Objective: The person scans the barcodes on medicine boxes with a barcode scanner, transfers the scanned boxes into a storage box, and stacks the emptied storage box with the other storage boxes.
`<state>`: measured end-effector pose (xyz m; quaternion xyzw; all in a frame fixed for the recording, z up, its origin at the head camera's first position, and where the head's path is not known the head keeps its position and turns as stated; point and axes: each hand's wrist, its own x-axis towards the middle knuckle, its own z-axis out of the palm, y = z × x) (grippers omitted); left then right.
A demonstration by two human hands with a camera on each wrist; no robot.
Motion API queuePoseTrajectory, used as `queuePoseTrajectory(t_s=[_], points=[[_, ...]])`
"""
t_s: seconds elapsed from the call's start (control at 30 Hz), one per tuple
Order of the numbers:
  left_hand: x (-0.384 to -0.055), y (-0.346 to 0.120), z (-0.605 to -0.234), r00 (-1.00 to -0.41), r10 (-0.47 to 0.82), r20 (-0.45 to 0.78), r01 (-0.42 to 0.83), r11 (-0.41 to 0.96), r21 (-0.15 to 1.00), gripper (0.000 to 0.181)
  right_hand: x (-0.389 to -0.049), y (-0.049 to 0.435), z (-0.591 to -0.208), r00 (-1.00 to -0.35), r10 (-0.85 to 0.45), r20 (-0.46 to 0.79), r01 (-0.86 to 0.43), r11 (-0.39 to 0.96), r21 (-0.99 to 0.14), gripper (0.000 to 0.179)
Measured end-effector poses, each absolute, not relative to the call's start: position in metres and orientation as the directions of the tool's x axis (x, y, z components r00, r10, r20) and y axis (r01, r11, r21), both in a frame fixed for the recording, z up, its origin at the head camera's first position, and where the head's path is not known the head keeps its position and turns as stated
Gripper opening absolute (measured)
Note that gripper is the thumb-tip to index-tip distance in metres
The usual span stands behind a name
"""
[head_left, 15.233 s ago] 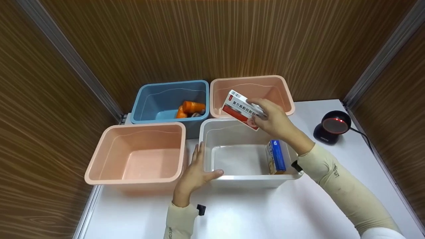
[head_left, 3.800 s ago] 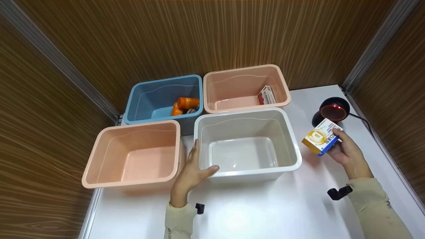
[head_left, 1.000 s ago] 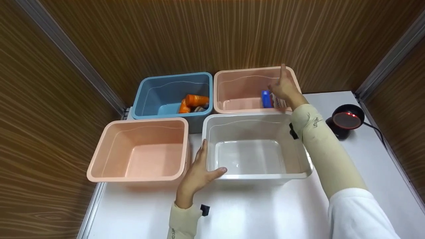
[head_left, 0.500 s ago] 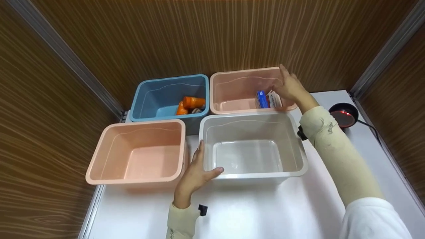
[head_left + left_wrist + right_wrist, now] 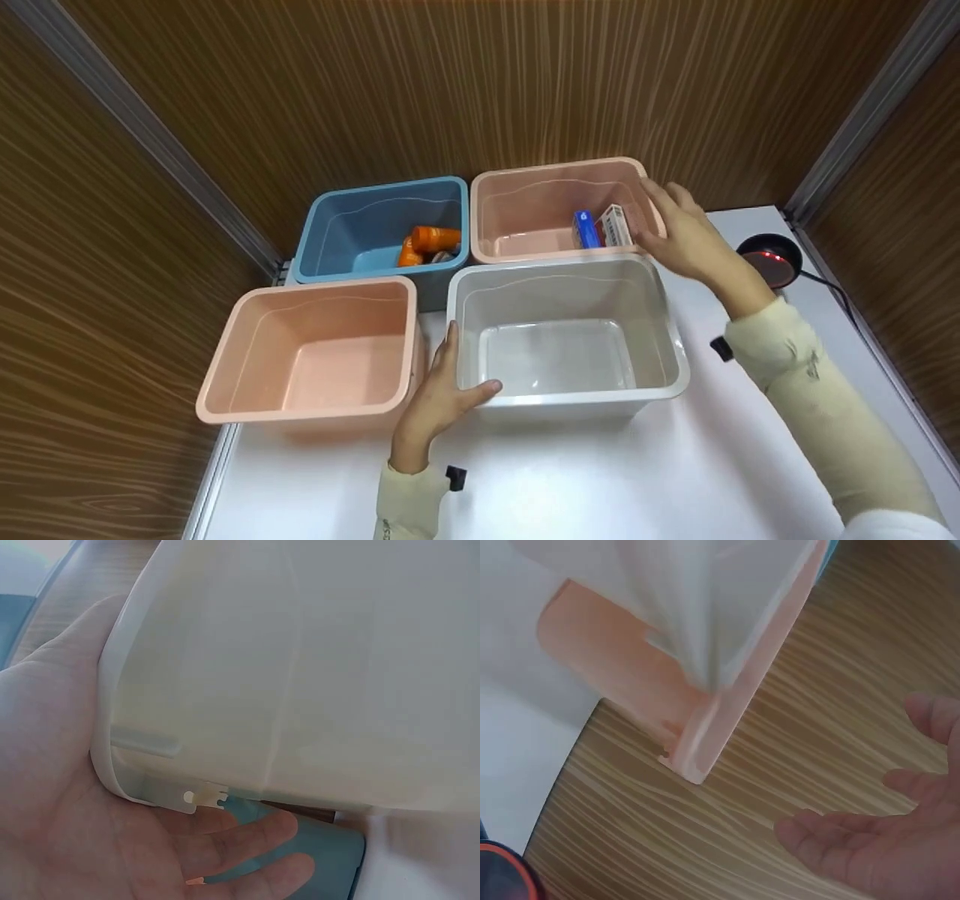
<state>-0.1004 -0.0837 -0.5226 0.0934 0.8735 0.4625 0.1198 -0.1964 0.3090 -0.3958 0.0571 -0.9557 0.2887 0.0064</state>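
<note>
My left hand [image 5: 435, 409] rests at the front left corner of the white bin [image 5: 562, 397], fingers along its side and thumb at the front rim. In the left wrist view the palm lies against the bin's corner [image 5: 105, 727], with the fingers extended below. My right hand [image 5: 691, 238] is beside the right end of the back pink bin [image 5: 525, 202], fingers spread and holding nothing; the right wrist view shows its fingers [image 5: 810, 840] loose. Inside that pink bin a blue medicine box [image 5: 587, 231] stands next to a white-and-red medicine box [image 5: 616, 226].
A blue bin [image 5: 345, 225] at the back left holds orange bottles [image 5: 435, 239]. Another pink bin [image 5: 315, 412] stands front left. On the right is a black scanner [image 5: 772, 262] with red lights and a cable. Wood-patterned walls [image 5: 555, 82] enclose the white table [image 5: 555, 472].
Earlier the right hand put the white-and-red box, then held the blue box by the scanner; both now lie in the back pink bin. The right hand has withdrawn rightward; the left stays put.
</note>
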Motion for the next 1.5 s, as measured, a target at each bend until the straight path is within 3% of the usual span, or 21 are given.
queuePoseTrajectory(t_s=[0.3, 0.5, 0.67, 0.9, 1.2, 1.5], points=[[-0.1, -0.084, -0.518, -0.944, 0.31, -0.113, 0.099, 0.593, 0.799, 0.11, -0.137, 0.311, -0.435, -0.99, -0.116, 0.083, -0.141, 0.864, -0.484, 0.077], [-0.101, -0.083, -0.513, -0.948, 0.287, -0.136, 0.081, 0.635, 0.768, 0.106, -0.117, 0.305, -0.465, -0.988, -0.146, -0.058, -0.098, 0.862, -0.497, 0.087], [-0.109, -0.077, -0.508, -0.951, 0.281, -0.128, 0.093, 0.656, 0.749, 0.102, -0.112, 0.302, -0.482, -0.979, -0.18, -0.098, -0.106, 0.854, -0.509, 0.092], [-0.134, -0.07, -0.506, -0.953, 0.292, -0.084, 0.158, 0.711, 0.686, 0.082, -0.111, 0.3, -0.483, -0.982, -0.165, -0.096, -0.11, 0.901, -0.42, 0.094], [-0.15, -0.066, -0.506, -0.95, 0.307, -0.066, 0.199, 0.75, 0.63, 0.083, -0.111, 0.299, -0.481, -0.982, -0.152, -0.115, -0.106, 0.937, -0.333, 0.09], [-0.151, -0.061, -0.503, -0.948, 0.28, -0.149, 0.149, 0.809, 0.569, 0.088, -0.111, 0.296, -0.48, -0.985, -0.134, -0.113, -0.094, 0.948, -0.306, 0.082]])
